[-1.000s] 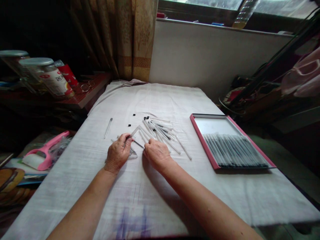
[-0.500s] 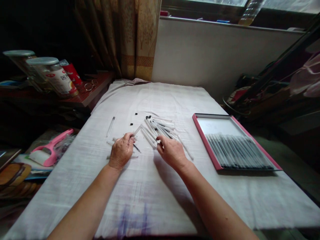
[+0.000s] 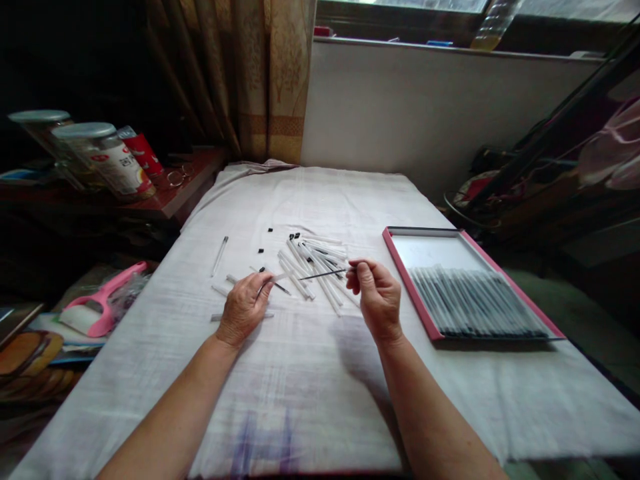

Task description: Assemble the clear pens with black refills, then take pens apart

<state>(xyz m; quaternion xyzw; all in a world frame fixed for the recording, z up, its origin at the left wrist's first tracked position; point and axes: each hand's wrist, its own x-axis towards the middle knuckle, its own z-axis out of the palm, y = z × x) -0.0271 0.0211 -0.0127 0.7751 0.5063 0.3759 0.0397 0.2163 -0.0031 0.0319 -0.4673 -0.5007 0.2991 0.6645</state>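
My left hand rests on the white cloth with its fingers closed round a clear plastic tube that points right. My right hand is raised a little above the cloth and pinches a thin dark refill rod, whose tip points toward the tube's open end. A loose heap of clear tubes and dark rods lies just beyond both hands. Several small black caps are scattered near the heap.
A pink-edged tray at the right holds a row of finished pens. One lone tube lies at the left. A side shelf holds jars and glasses; a pink tool lies below it.
My right hand left the cloth near the left hand, reached into the heap, and has lifted a dark rod toward the tube. My left hand stayed put with its tube.
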